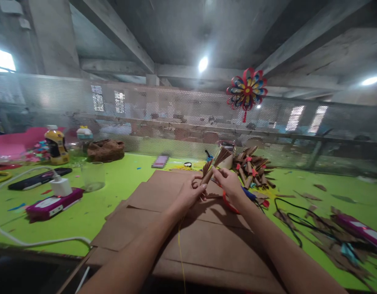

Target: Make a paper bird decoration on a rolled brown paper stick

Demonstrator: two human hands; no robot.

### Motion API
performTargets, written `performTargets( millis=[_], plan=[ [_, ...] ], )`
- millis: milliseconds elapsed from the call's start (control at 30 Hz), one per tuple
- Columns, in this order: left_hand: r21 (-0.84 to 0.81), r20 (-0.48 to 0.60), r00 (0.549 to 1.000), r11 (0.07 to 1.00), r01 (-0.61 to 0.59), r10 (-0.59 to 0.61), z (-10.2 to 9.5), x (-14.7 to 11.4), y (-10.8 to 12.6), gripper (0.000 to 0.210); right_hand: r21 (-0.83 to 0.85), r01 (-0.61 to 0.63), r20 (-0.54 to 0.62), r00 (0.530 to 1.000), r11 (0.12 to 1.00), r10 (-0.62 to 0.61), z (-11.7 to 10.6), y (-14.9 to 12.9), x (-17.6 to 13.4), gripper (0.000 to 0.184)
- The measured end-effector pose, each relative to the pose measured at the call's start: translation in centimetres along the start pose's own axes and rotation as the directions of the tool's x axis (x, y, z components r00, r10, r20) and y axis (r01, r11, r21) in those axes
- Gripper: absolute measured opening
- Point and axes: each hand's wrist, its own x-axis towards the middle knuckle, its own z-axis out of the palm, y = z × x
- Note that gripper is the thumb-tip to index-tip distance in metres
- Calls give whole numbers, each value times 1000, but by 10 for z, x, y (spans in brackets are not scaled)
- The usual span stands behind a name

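My left hand (190, 188) is closed around a rolled piece of brown paper (207, 177) with fringed, fanned-out ends. My right hand (228, 183) pinches the same roll from the other side, below its upper fan. A yellow thread (180, 245) hangs under my left wrist and runs down over the stacked brown paper sheets (172, 200). Beneath my right hand lies a red loop handle (228, 203), probably of scissors, partly hidden by the hand. Next to it is a blue-handled tool (248, 193) whose kind I cannot make out.
A pile of finished brown paper rolls with red ties (254, 167) lies back right. Black cord (294, 222) and paper scraps spread at the right. Leftward stand a clear cup (94, 177), a purple power strip (55, 205), a yellow-black bottle (57, 147). A mesh partition (163, 122) closes the back.
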Motion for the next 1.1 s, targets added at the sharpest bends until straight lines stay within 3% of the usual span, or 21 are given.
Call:
performTargets(
  millis=[133, 233, 367, 500, 867, 1100],
  plan=[
    [-45, -38, 998, 998, 46, -48, -2, 2, -1, 29, 30, 5, 1, 1000, 1000, -5, -3, 0, 1, 45],
    [-156, -116, 985, 982, 109, -128, -7, 4, 2, 19, -163, 73, 13, 997, 984, -72, -11, 1, 3, 45],
    [-272, -252, 947, 954, 126, -197, -15, 10, 6, 12, -527, 200, 186, 975, 826, -118, -24, 6, 7, 30],
    [-285, -321, 923, 951, 120, -213, -18, 14, 7, 12, -681, 233, 272, 961, 694, -55, -37, 10, 14, 18],
    [-255, -329, 921, 958, 128, -210, -23, 17, 4, 11, -845, 72, 119, 991, 529, 56, -87, 30, 41, 19],
    [-281, -250, 941, 947, 156, -229, -23, 17, 3, 14, -848, 101, 164, 983, 521, 76, -76, 29, 35, 20]
  ],
)
